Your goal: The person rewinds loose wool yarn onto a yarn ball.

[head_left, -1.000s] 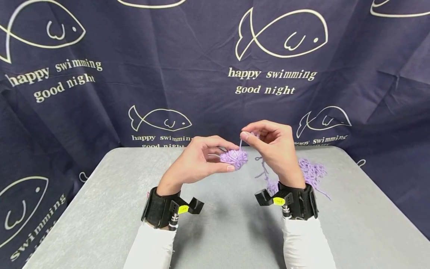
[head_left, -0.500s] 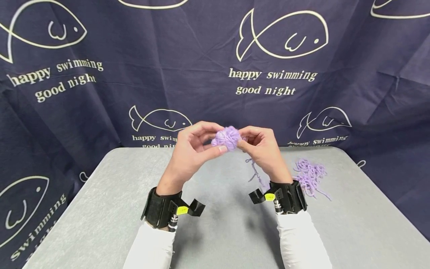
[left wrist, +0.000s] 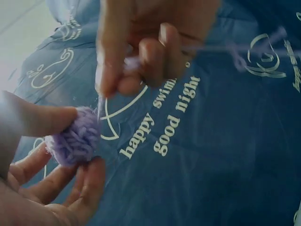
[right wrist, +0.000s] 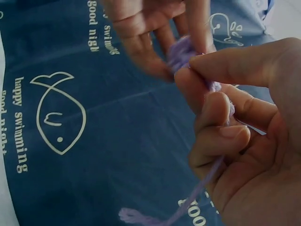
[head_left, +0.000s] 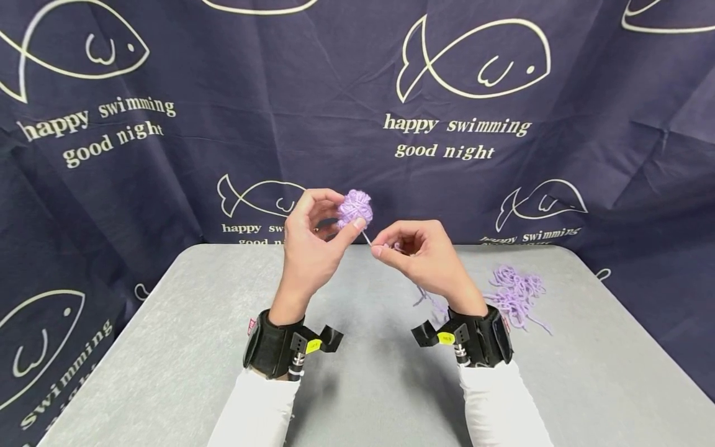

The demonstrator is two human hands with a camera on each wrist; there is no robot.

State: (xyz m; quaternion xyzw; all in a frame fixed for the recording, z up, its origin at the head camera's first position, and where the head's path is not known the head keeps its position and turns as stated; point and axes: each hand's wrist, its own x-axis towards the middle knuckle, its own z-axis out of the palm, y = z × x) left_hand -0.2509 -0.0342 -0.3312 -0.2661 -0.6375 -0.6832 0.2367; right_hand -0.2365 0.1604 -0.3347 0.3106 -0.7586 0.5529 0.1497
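While raised above the bench (head_left: 167, 347), left hand (head_left: 310, 248) grips a small purple yarn ball (head_left: 354, 208) between thumb and curled fingertips, ball held up in front of the dark backdrop. Seen from the left wrist, yarn ball (left wrist: 75, 136) pinched between thumb on top and fingers beneath. Right hand (head_left: 424, 264) just beside it, a little lower, fingers curled, thumb and forefinger pinching the yarn strand (head_left: 367, 237) that runs taut from the ball's underside. Hands close together but not touching. From the right wrist, strand (right wrist: 207, 181) passing through the closed fingers and trailing down out of the palm. Beyond the right hand, strand hanging toward the bench and joining a loose yarn pile (head_left: 516, 295) lying on the grey surface, to the right of the right wrist and well apart from the ball. Black wrist straps (head_left: 274, 344) on both forearms, white sleeves (head_left: 251, 410) below them. Behind the bench, a navy cloth backdrop (head_left: 223, 93) printed with cream fish outlines and the words "happy swimming good night".
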